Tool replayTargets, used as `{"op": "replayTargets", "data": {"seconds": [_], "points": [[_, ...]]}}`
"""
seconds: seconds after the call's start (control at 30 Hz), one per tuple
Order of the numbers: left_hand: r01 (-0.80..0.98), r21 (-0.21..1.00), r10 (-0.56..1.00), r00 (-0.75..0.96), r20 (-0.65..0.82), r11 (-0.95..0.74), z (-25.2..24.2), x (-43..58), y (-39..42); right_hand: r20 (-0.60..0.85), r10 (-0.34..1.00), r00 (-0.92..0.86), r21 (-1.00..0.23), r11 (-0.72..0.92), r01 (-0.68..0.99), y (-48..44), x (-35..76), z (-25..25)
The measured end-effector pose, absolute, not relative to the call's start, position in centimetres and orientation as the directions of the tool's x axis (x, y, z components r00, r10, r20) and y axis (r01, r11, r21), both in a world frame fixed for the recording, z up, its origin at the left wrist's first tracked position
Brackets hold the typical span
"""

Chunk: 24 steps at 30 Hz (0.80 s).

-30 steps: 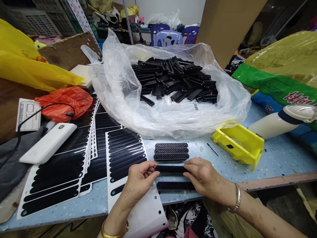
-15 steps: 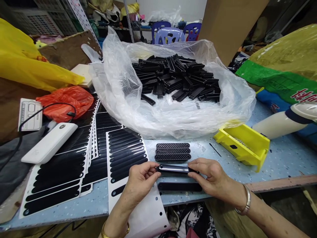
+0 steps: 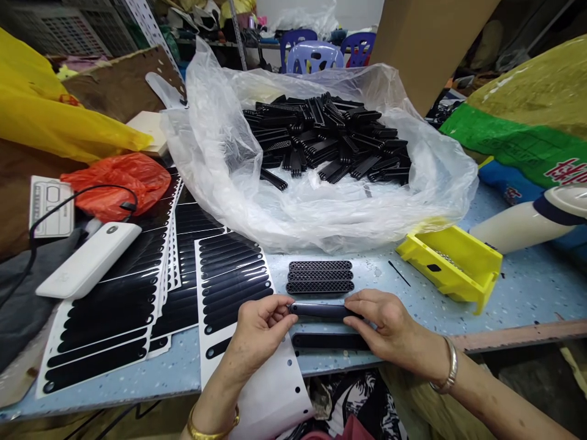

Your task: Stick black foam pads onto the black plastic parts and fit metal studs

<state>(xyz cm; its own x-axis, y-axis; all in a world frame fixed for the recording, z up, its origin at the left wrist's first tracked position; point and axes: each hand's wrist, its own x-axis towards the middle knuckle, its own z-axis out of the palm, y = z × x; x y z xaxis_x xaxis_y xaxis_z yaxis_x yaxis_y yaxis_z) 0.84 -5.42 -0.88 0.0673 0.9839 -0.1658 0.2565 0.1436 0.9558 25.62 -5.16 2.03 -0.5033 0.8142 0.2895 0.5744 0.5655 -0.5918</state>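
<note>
Between my two hands a slim black plastic strip with rounded ends lies level above the table. My left hand pinches its left end, beside a small hole. The right end is gripped by my right hand, whose fingers hide that tip. Just below, another flat black strip rests on the table near its front edge. Beyond the held strip, three black lattice-faced strips lie side by side. Under my left forearm is a white backing sheet with black strip-shaped stickers on its upper part.
A clear plastic bag holds a heap of black strips at the back. To the right are a yellow bin with small metal parts and a white bottle. Sticker sheets and a white power bank lie left.
The held strip has tilted slightly, so the bright reflection along its face is gone. My right hand has shifted a little left along it. The whole view has moved slightly.
</note>
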Motion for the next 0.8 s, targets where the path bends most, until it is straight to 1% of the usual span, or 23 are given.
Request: {"op": "replayTargets", "data": {"seconds": [0.33, 0.53, 0.63, 0.8], "points": [[0.223, 0.962, 0.985, 0.037, -0.167, 0.155, -1.16, 0.93, -5.37, 0.206, 0.815, -0.541, -0.53, 0.558, 0.639, -5.09, 25.36, 2.33], [0.207, 0.965, 0.984, 0.044, -0.172, 0.16, -1.24, 0.85, -5.5, 0.218, 0.805, -0.551, -0.508, 0.576, 0.641, -5.1, 25.48, 2.15], [0.225, 0.962, 0.983, 0.065, -0.171, 0.153, -1.23, 0.77, -5.52, 0.228, 0.804, -0.548, -0.526, 0.576, 0.626, -5.08, 25.54, 2.11], [0.218, 0.962, 0.979, 0.082, -0.186, 0.164, -1.21, 0.71, -5.47, 0.264, 0.814, -0.517, -0.593, 0.56, 0.578, -5.11, 25.62, 2.11]]}}
